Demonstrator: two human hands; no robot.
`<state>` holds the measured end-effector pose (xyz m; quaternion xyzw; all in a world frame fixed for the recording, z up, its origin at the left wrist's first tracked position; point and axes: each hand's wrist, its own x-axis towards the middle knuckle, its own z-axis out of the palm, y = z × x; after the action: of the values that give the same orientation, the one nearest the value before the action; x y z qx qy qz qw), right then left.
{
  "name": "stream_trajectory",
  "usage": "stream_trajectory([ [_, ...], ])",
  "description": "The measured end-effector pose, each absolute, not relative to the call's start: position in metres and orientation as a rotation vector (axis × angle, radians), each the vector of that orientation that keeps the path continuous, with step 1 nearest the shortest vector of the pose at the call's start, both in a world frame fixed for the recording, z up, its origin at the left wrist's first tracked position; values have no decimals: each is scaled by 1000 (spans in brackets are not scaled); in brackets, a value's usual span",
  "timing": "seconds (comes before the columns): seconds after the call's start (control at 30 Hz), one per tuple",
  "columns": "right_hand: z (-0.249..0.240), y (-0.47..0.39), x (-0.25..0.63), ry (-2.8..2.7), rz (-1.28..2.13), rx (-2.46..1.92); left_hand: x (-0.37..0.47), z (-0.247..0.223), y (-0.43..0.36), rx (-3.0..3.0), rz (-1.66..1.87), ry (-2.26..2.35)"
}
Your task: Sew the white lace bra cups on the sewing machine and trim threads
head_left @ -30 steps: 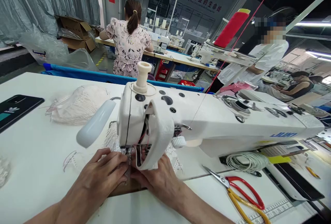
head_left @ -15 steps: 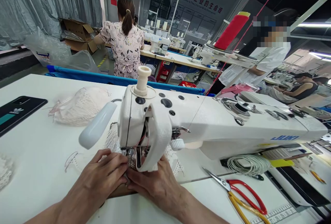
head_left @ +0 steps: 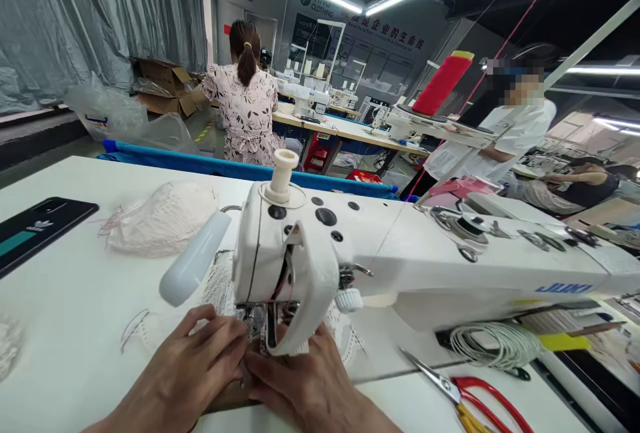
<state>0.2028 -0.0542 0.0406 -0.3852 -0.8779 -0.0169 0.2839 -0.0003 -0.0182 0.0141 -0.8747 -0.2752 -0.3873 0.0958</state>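
Note:
A white sewing machine (head_left: pixel 400 246) spans the middle of the view. Under its needle area lies white lace fabric (head_left: pixel 220 280), which also shows to the right of the machine head. My left hand (head_left: pixel 200 360) is closed on the lace just left of the presser foot, fingers bent and pressed together. My right hand (head_left: pixel 305 373) rests close beside it, its thumb reaching toward the left fingertips at the fabric edge; the machine head covers some of its fingers. Both hands touch the work on a brown surface.
Left on the white table (head_left: pixel 60 313) are a black phone (head_left: pixel 45 226) and a cream lace piece (head_left: pixel 163 220). Scissors (head_left: pixel 450 386) and a coiled cable (head_left: pixel 495 343) lie at right. A red thread cone (head_left: pixel 443 83) stands behind. Several people are beyond.
The view has tilted up slightly, so the machine, table and hands appear lower. Both hands keep nearly the same place at the fabric.

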Motion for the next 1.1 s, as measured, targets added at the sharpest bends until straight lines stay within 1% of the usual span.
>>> stream_trajectory([
  [0.17,33,-49,202,-2290,-123,-984,0,18,-19,-2645,-1095,-813],
  [0.3,31,-46,202,-2287,-143,-960,1,16,-18,-2657,-1163,-777],
  [0.53,36,-47,202,-2355,-142,-1055,2,13,-13,-2622,-1163,-784],
  [0.67,29,-44,203,-2293,-246,-1038,2,13,-7,-2621,-1163,-796],
  [0.77,25,-41,204,-2299,-249,-1037,0,7,-4,-2592,-1125,-823],
  [0.87,36,-44,207,-2369,-179,-1074,-4,5,-6,-2596,-1064,-843],
  [0.97,57,-51,217,-2499,-73,-1159,-8,15,-8,-2664,-1079,-824],
  [1.03,66,-56,230,-2558,-22,-1241,-10,27,-5,-2731,-1066,-911],
  [1.1,67,-60,244,-2558,-59,-1311,-9,37,6,-2751,-1003,-1041],
])
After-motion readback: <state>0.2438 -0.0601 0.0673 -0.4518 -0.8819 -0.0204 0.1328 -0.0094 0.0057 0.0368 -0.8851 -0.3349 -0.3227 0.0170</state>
